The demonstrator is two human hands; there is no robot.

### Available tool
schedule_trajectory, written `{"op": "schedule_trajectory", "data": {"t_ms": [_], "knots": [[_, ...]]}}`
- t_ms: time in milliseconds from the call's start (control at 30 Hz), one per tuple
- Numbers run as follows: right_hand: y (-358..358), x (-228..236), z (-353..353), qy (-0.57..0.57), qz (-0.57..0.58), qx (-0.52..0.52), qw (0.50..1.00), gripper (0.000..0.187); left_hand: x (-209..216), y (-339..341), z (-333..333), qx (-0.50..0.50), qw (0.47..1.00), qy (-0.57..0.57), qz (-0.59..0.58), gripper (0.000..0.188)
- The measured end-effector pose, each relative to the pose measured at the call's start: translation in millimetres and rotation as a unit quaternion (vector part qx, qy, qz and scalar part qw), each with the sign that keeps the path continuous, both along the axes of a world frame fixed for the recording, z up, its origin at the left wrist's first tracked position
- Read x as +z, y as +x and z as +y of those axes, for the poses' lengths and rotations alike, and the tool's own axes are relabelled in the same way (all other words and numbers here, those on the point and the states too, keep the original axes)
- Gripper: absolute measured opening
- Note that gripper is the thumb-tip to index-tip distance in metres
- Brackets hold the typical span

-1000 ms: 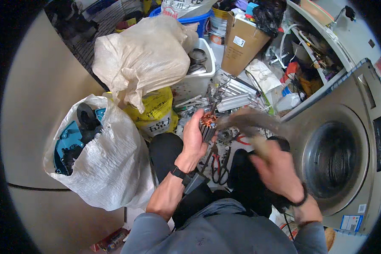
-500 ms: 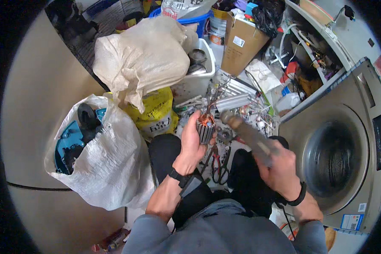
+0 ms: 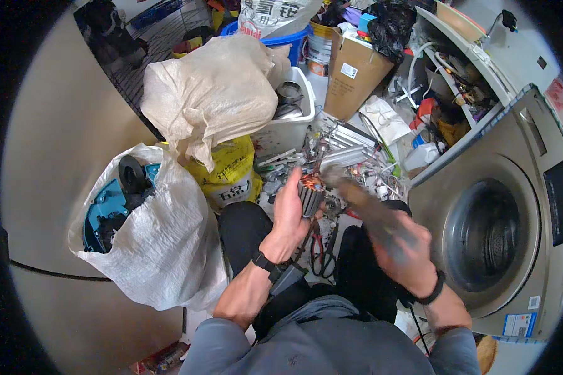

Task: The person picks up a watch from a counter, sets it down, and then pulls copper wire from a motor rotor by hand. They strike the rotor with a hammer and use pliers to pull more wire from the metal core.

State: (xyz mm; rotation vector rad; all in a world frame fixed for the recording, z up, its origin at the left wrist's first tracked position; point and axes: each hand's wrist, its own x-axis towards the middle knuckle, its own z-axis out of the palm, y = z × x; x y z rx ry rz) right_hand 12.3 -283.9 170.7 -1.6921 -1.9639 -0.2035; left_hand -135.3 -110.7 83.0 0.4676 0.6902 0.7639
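Note:
My left hand (image 3: 286, 209) is wrapped round a motor armature (image 3: 309, 201), a slotted grey metal cylinder with copper windings at its upper end. In my right hand (image 3: 403, 253) is a hammer (image 3: 363, 203), smeared by motion. Its head is close to the right of the copper windings; I cannot tell whether they touch. Below the armature, pliers (image 3: 319, 244) and scissors (image 3: 325, 264) with dark handles lie on the floor between my knees.
Metal scraps (image 3: 350, 147) cover the floor ahead. At left stands a white woven sack (image 3: 162, 244) with blue-green plastic housings; behind it are a yellow bag (image 3: 228, 175) and beige sack (image 3: 213, 87). A white bin (image 3: 281, 134), cardboard box (image 3: 350, 81) and washing machine (image 3: 494, 231) surround the space.
My right hand and the hammer have shifted slightly left, bringing the blurred head nearer the windings. My left hand still grips the armature, and the view has tilted a little.

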Motion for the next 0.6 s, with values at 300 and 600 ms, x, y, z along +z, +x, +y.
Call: {"op": "schedule_trajectory", "data": {"t_ms": [300,600], "knots": [[1,16,-9,0.097,0.037,0.041,0.994,0.037,-5,-2,-4,0.003,1.000,-0.002,0.013,0.045],[9,-5,-16,0.054,0.035,0.012,0.998,0.037,9,-5,-8,-0.070,0.996,-0.050,-0.040,0.049]]}}
